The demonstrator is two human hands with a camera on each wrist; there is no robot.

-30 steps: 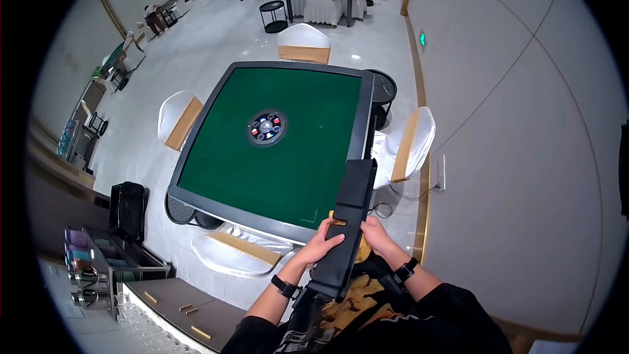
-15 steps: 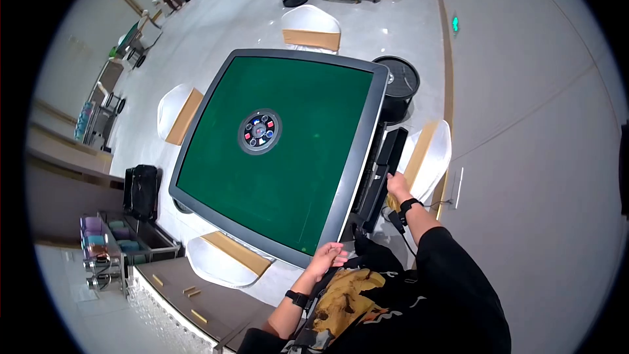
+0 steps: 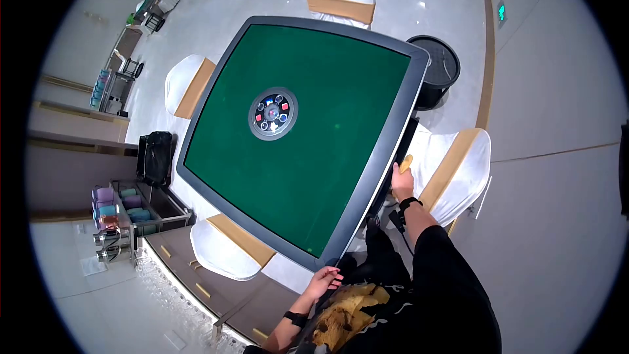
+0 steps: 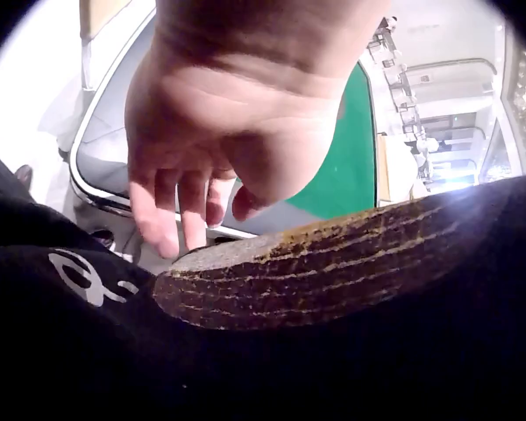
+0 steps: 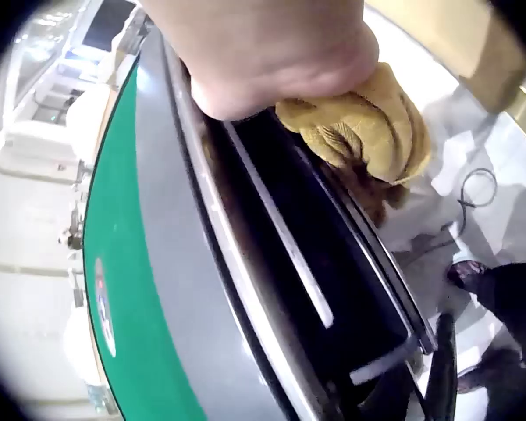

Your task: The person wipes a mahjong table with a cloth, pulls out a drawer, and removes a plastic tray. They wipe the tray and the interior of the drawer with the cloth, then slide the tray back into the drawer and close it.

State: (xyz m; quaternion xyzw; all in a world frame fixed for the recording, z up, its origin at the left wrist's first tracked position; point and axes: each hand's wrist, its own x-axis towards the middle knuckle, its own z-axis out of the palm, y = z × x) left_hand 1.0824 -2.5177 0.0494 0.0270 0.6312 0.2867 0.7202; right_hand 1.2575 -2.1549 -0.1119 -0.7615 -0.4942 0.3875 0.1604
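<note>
At the right side of a mahjong table with a green felt top and grey rim, my right hand grips a bunched yellow cloth. That hand is over a long black drawer-like tray, which lies along the table's side and has a pale strip inside. Most of the tray is hidden under the rim in the head view. My left hand hovers by the near corner of the table, fingers loosely bent and holding nothing. A round control panel with coloured buttons sits in the felt.
White-covered chairs with tan bands stand around the table, one close on the right. A round black side stand is by the far right corner. A cable lies on the floor. Behind the left chair are a black bag and a cart.
Both hands held the black tray in front of the body; the left hand let go, and the right hand carried it to the table's right side. The tray now lies closer against the rim.
</note>
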